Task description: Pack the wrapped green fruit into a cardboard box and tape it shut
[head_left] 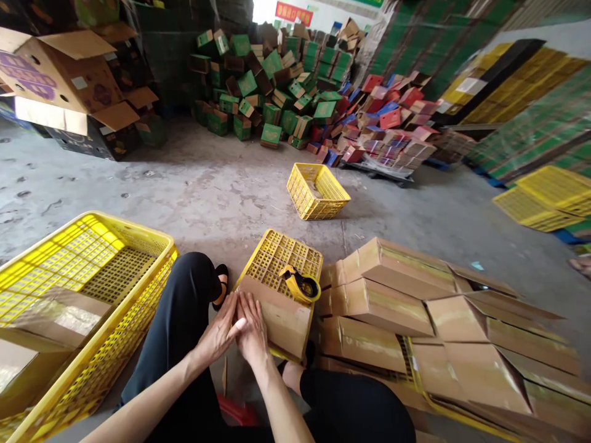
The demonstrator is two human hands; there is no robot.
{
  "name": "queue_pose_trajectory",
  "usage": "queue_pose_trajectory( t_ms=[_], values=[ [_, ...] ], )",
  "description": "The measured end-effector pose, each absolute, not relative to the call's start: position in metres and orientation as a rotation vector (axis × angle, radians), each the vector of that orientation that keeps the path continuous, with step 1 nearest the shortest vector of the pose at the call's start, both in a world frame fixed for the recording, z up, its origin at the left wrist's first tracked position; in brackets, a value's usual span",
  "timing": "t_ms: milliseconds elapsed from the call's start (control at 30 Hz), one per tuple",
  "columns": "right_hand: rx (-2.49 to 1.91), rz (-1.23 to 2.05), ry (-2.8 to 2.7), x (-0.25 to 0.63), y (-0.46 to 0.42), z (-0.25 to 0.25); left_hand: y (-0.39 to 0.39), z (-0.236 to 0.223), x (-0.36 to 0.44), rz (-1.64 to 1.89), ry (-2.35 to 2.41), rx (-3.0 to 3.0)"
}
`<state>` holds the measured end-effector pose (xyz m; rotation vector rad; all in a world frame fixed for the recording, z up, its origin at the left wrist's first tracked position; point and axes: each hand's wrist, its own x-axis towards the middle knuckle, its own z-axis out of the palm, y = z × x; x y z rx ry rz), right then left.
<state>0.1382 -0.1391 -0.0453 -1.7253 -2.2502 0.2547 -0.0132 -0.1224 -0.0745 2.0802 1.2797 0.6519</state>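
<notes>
A cardboard box (pixel 282 320) lies on an upturned yellow plastic crate (pixel 268 249) between my knees. My right hand (pixel 252 326) rests on the box's left end, its fingers stretched out. Right beside it, fingers straight and close together, my left hand (pixel 217 332) touches the same end, and the two hands meet at the thumbs. Neither hand grips anything that I can see. A yellow and black tape dispenser (pixel 301 284) sits on the crate just behind the box.
Left of my leg stands a large yellow crate (pixel 168 246) with cardboard boxes (pixel 69 314) in it. Several flattened-looking cartons (pixel 397 307) are stacked at my right. Ahead, a small yellow crate (pixel 318 191) stands on the concrete floor, before a heap of green boxes (pixel 272 132) and red ones (pixel 390 120).
</notes>
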Motion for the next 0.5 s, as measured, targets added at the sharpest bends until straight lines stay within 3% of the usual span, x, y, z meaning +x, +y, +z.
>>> queue_pose_trajectory(
  t_ms=[500],
  values=[
    [-2.388,0.117,-1.727,0.217,-0.238,-0.065,-0.116,-0.081,0.034,0.702,1.263,2.628]
  ],
)
